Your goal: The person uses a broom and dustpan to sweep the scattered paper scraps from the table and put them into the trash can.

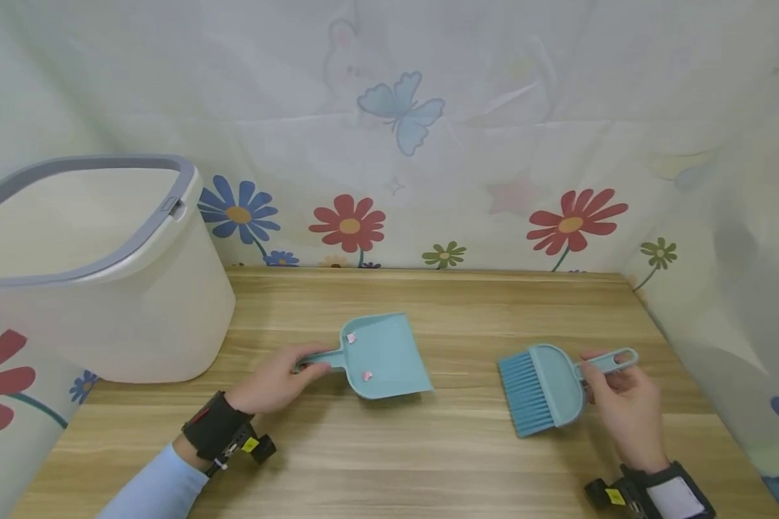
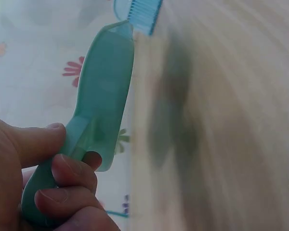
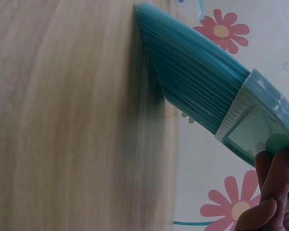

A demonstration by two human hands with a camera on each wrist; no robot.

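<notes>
My left hand (image 1: 274, 382) grips the handle of a light blue dustpan (image 1: 389, 357), whose open edge faces right. Two small pink scraps (image 1: 366, 375) lie in the pan. In the left wrist view the dustpan (image 2: 106, 86) is held off the table, with thumb and fingers curled round its handle. At the right, my right hand (image 1: 630, 411) holds a matching hand brush (image 1: 558, 386) by its handle, bristles pointing left toward the dustpan. The right wrist view shows the bristles (image 3: 192, 67) close over the wood; whether their tips touch it I cannot tell.
A large white bin (image 1: 169, 310) with a grey rim stands at the left of the wooden table (image 1: 467, 468). Behind the table's back edge hangs a flower-printed curtain (image 1: 480, 158), which continues along the right side. A wood-surface gap lies between dustpan and brush.
</notes>
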